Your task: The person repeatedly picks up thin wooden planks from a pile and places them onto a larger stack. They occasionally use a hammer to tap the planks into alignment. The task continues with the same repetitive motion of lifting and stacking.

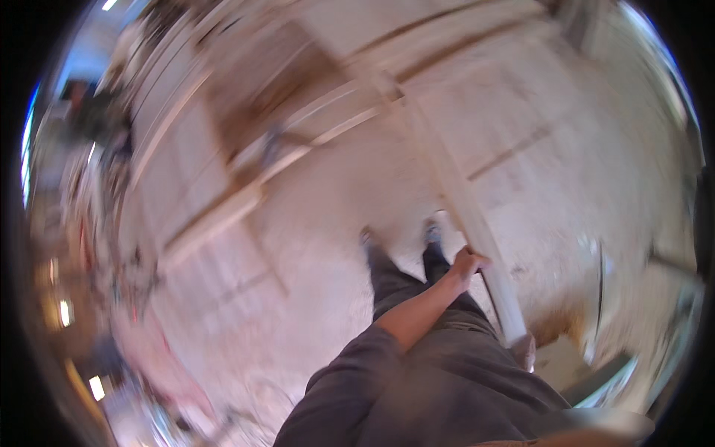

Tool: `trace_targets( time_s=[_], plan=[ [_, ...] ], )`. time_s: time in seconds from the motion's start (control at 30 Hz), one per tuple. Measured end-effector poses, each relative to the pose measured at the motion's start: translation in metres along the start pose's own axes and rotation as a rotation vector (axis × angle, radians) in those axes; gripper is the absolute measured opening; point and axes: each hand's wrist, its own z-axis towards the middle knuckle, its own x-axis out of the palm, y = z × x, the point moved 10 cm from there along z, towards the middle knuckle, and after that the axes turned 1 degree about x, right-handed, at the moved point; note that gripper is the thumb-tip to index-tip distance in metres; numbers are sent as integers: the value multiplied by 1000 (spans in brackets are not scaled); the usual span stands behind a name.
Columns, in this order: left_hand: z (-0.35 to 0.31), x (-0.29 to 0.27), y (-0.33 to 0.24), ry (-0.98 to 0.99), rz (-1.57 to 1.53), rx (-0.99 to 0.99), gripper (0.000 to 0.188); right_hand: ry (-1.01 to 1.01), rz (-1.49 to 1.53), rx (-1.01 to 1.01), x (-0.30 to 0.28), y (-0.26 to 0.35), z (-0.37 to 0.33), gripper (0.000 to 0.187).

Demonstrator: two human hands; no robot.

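A long, pale wooden board (477, 220) runs from my right side out and away toward the upper middle. My left hand (469, 264) reaches across my body and is closed on the board's left edge. My right hand (526, 352) shows only in part at the board's near end, by my right hip. It appears to grip that end, though most of its fingers are hidden. The board's far end is smeared by motion, near other timber, so I cannot tell whether it touches anything.
Long timber pieces (216, 223) and pale panels (179, 149) lie ahead and to the left. A dusty floor (320, 223) spreads around my shoes (432, 232). A greenish-grey box-like object (599, 380) stands at the lower right. Blurred clutter (97, 171) lines the left side.
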Motion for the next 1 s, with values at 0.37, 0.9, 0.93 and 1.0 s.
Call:
trace_targets(
  time_s=[0.37, 0.9, 0.93, 1.0],
  plan=[
    [-77, -200, -45, -392, -803, 266, 40, 220, -805, -1020, 34, 377, 106, 57],
    [-61, -297, -135, -457, -896, 402, 31, 180, -1156, -1223, 150, 571, 162, 60],
    [-73, -315, -142, -566, -846, 476, 33, 184, -1140, -1245, 164, 570, 174, 59],
    [-111, -351, -144, -844, -710, 530, 40, 222, -1148, -1269, 187, 571, 183, 55]
  ],
)
